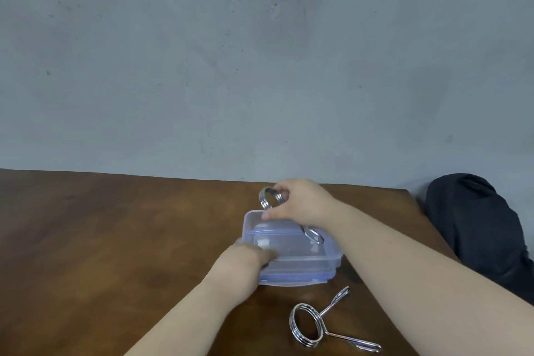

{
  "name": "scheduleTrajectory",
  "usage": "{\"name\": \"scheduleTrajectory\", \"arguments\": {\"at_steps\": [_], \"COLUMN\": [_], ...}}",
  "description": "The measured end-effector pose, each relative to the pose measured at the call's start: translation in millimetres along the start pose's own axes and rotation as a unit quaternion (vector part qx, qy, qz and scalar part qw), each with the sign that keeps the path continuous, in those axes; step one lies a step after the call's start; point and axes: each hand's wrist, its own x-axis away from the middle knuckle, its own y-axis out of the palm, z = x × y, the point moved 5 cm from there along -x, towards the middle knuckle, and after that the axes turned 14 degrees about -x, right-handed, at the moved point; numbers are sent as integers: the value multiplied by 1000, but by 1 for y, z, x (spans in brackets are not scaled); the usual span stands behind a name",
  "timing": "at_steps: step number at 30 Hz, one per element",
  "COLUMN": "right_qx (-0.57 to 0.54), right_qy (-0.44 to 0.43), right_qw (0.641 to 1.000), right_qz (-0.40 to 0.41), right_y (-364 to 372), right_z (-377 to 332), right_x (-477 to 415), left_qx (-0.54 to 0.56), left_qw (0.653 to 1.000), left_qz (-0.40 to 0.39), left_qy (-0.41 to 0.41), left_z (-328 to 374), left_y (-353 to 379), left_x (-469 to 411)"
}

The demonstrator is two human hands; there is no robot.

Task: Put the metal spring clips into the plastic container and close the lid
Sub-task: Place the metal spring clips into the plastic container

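Note:
A clear plastic container (326, 251) with blue-tinted edges sits on the wooden table, and its lid (294, 279) seems to lie under or against its near side. My right hand (303, 202) holds a metal spring clip (270, 196) by its coil above the container's far end, with one clip handle reaching down into the box. My left hand (245, 260) rests on the container's near left corner and steadies it. A second spring clip (309, 324) lies flat on the table in front of the container.
The brown wooden table (115, 240) stands against a grey concrete wall. Its right edge runs diagonally past my right arm. A dark cloth-covered shape (476, 225) sits beyond that edge at the right.

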Motion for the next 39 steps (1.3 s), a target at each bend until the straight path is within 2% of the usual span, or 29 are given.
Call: {"name": "scheduleTrajectory", "arguments": {"at_steps": [1,4,10,13,16,18,21,24,29,33,36,39], "right_qx": [29,75,224,238,227,229,219,187,101,9,22,92], "right_qy": [2,4,-11,1,17,18,20,19,-10,-48,-68,-89], "right_qw": [999,996,970,965,965,964,966,973,993,999,997,988], "right_qz": [-20,-53,-90,-107,-127,-133,-135,-135,-58,1,-27,-82], "right_y": [11,36,63,73,78,81,85,82,46,17,13,23], "right_z": [5,23,37,47,56,57,59,58,44,32,35,49], "right_x": [-5,-16,-18,-19,-21,-22,-24,-23,-8,37,79,113], "left_qx": [-21,-27,64,110,166,222,283,304,327,333,332,328], "left_qw": [999,993,980,967,959,954,943,937,927,924,924,925], "left_qz": [-3,73,179,230,221,179,128,122,141,136,136,138], "left_qy": [29,84,55,2,-66,-94,-118,-125,-115,-129,-134,-135], "left_z": [0,-6,-24,-36,-42,-43,-43,-44,-47,-48,-48,-48], "left_y": [-1,2,11,20,26,32,35,33,37,42,42,44], "left_x": [1,6,11,16,22,23,20,18,19,19,20,20]}}
